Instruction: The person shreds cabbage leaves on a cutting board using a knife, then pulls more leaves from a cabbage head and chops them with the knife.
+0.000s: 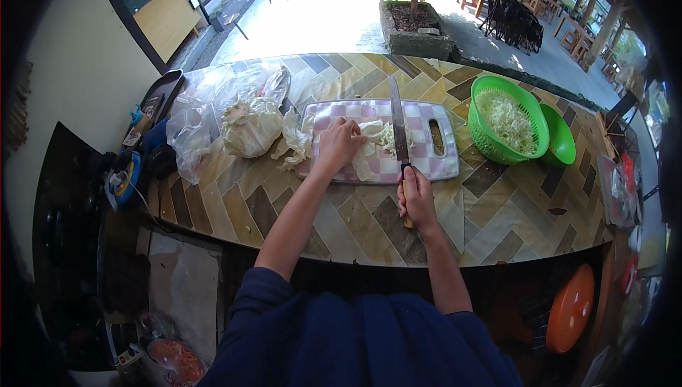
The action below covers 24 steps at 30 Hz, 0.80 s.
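Observation:
My left hand (341, 143) presses with bent fingers on cabbage leaves (368, 130) lying on a pink-and-white checkered cutting board (333, 112). In my right hand (415, 195) is the handle of a long kitchen knife (397, 118), its blade pointing away from me across the board, beside a small heap of shredded cabbage (388, 139). Left of the board sits a partly peeled cabbage head (252, 127), with loose outer leaves (295, 139) between it and my left hand. A green plastic colander (479, 134) to the right holds a pile of finely shredded cabbage (505, 120).
Clear plastic bags (189, 134) lie behind and left of the cabbage head. A green bowl (562, 134) stands against the colander's right side. Dark items and a cable crowd the table's left end; packaged goods (620, 190) are at its right end. An orange lid (571, 309) is below the tabletop.

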Each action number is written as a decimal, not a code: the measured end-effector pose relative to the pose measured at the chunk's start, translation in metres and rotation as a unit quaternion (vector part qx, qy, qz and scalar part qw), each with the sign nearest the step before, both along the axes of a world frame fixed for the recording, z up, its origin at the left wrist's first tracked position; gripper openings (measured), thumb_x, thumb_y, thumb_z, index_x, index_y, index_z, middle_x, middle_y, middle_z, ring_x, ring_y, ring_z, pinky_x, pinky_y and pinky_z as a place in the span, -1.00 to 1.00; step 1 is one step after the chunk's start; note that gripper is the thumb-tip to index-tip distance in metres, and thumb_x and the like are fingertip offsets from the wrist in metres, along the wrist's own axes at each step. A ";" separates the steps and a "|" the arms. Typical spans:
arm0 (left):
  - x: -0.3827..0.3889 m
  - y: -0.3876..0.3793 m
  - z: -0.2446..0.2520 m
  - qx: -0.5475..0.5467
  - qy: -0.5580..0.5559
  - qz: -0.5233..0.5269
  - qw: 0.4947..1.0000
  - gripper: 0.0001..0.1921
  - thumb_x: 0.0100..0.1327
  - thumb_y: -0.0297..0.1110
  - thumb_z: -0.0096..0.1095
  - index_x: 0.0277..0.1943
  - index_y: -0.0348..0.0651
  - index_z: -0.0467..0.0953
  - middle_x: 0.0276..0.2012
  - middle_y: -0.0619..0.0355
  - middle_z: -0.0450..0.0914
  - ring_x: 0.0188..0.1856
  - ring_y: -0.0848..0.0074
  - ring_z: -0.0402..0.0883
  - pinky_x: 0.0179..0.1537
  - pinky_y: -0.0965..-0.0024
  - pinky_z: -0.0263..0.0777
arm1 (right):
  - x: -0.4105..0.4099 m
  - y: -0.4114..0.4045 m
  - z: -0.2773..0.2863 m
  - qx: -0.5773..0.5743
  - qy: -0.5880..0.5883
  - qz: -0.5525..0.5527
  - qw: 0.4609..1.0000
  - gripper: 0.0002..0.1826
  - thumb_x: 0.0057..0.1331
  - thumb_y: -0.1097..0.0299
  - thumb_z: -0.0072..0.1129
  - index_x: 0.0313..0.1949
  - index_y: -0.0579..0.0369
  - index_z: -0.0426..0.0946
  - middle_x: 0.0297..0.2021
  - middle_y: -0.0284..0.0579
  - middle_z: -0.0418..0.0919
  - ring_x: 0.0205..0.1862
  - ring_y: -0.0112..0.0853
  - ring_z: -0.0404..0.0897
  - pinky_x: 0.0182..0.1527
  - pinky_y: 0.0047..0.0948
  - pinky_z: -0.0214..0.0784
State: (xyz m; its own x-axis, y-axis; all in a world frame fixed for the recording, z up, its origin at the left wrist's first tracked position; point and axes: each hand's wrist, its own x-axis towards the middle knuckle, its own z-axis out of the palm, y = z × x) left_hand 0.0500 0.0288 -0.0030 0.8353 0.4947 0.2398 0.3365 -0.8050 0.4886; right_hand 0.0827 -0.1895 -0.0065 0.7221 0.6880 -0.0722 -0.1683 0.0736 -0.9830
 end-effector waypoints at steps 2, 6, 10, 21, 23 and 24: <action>-0.001 0.000 0.002 0.041 -0.024 -0.018 0.999 -0.74 0.15 -0.19 0.30 -0.22 -0.18 0.54 -0.23 0.02 0.59 -0.11 0.18 0.58 -0.11 0.18 0.41 | -0.002 0.001 0.001 -0.018 -0.024 0.002 1.000 -0.64 0.51 0.10 -0.23 -0.35 0.10 0.31 -0.74 -0.36 0.24 -0.81 -0.63 0.19 -0.75 -0.60 0.10; -0.009 0.004 0.025 0.006 -0.007 -0.003 1.000 -0.77 0.21 -0.20 0.25 -0.23 -0.19 0.54 -0.30 0.01 0.63 -0.22 0.13 0.61 -0.16 0.17 0.44 | -0.004 -0.001 0.001 -0.015 -0.039 0.018 0.999 -0.63 0.51 0.10 -0.22 -0.36 0.11 0.31 -0.75 -0.36 0.24 -0.81 -0.63 0.19 -0.76 -0.59 0.07; -0.033 0.017 0.062 -0.006 -0.042 -0.004 0.999 -0.71 0.25 -0.15 0.23 -0.20 -0.23 0.54 -0.30 0.03 0.66 -0.22 0.17 0.63 -0.18 0.18 0.45 | -0.004 -0.004 -0.001 -0.027 -0.022 0.010 0.999 -0.63 0.50 0.09 -0.22 -0.35 0.11 0.32 -0.75 -0.37 0.24 -0.80 -0.63 0.19 -0.76 -0.59 0.06; -0.070 0.054 0.056 0.024 -0.067 0.091 0.993 -0.70 0.14 -0.19 0.34 -0.19 -0.20 0.51 -0.21 0.00 0.65 -0.12 0.27 0.66 -0.09 0.22 0.47 | -0.009 -0.001 0.002 -0.030 -0.013 0.048 0.998 -0.62 0.51 0.07 -0.24 -0.34 0.11 0.30 -0.73 -0.38 0.24 -0.81 -0.64 0.20 -0.76 -0.60 0.09; -0.063 0.044 0.059 -0.099 -0.195 0.051 0.974 -0.69 0.13 -0.36 0.33 -0.12 -0.30 0.43 -0.24 -0.01 0.62 -0.22 0.33 0.68 -0.17 0.21 0.48 | -0.008 -0.002 0.001 -0.021 -0.006 0.043 0.999 -0.63 0.51 0.08 -0.24 -0.33 0.11 0.31 -0.73 -0.38 0.24 -0.81 -0.64 0.20 -0.76 -0.60 0.09; -0.061 0.038 0.063 -0.100 -0.195 0.048 0.975 -0.69 0.13 -0.36 0.33 -0.12 -0.30 0.43 -0.24 -0.01 0.62 -0.22 0.33 0.68 -0.17 0.21 0.48 | -0.007 -0.003 0.001 -0.021 -0.006 0.040 0.999 -0.63 0.51 0.08 -0.24 -0.33 0.11 0.31 -0.73 -0.38 0.24 -0.81 -0.64 0.20 -0.76 -0.60 0.09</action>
State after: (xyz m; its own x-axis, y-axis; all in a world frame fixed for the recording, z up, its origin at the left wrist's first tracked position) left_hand -0.0107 0.0672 0.0598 0.6475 0.6357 0.4203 0.1637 -0.6546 0.7380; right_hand 0.0753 -0.1922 -0.0057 0.6653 0.7406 -0.0946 -0.1611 0.0186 -0.9868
